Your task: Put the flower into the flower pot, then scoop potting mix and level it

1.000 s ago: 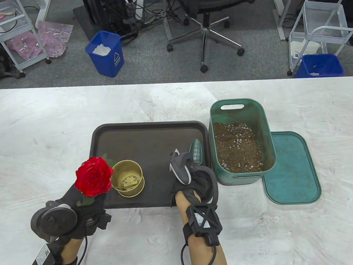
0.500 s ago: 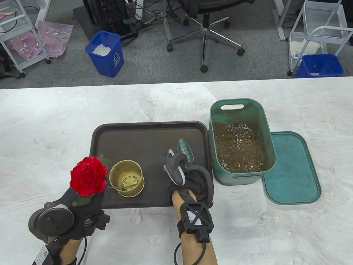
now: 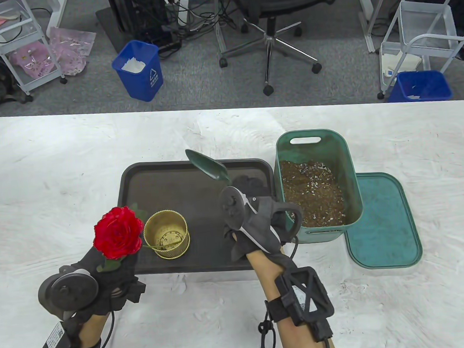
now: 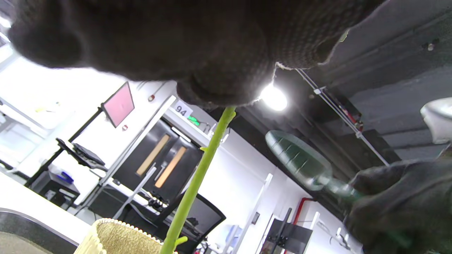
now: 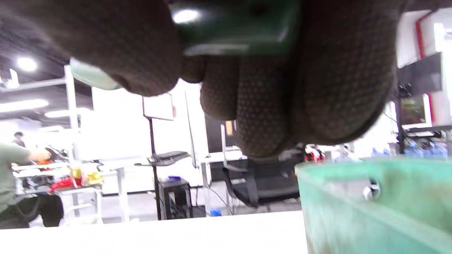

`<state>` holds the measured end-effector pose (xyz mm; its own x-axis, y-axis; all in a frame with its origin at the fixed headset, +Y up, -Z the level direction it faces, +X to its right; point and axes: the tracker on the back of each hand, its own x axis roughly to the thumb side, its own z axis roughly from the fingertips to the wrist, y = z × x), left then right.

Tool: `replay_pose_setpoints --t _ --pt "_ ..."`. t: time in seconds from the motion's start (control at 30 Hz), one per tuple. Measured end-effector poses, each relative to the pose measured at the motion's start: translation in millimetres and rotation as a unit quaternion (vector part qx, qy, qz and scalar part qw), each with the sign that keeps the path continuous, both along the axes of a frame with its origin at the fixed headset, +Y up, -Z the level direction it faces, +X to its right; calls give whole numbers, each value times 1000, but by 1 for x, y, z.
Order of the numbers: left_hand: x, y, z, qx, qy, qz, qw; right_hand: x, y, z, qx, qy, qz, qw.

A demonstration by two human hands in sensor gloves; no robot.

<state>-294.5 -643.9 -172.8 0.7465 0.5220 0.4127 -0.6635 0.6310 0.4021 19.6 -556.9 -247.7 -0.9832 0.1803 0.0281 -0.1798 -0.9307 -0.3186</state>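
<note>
The left hand (image 3: 105, 271) grasped the green stem of the red flower (image 3: 117, 233), whose bloom stood just above its fingers; the stem's lower end reached into the gold flower pot (image 3: 166, 234) immediately to that hand's right, on the dark tray (image 3: 147, 177). The right hand (image 3: 253, 227) was clenched round the handle of a green scoop (image 3: 208, 169), the blade raised and pointing away from it over the tray's far edge. Just right of that hand stood the green bin (image 3: 351, 176) of potting mix (image 3: 311, 193) on the tabletop (image 3: 62, 158).
</note>
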Motion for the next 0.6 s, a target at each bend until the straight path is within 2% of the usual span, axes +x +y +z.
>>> replay_pose_setpoints --t 0.07,0.13,0.27,0.43,0.6 --pt "0 0 0 0 0 0 1000 17 24 3 3 -27 3 1000" --pt "-1 -1 -1 -3 1 6 1000 34 39 1 -1 -51 1 999" --pt "-4 -2 -3 -11 2 21 1000 75 53 -7 -24 -104 -15 994" --pt "-6 -3 -4 -18 2 33 999 115 37 -23 -78 -172 -2 982" --pt "-4 -4 -3 -21 -2 38 999 149 2 -48 -190 -254 35 948"
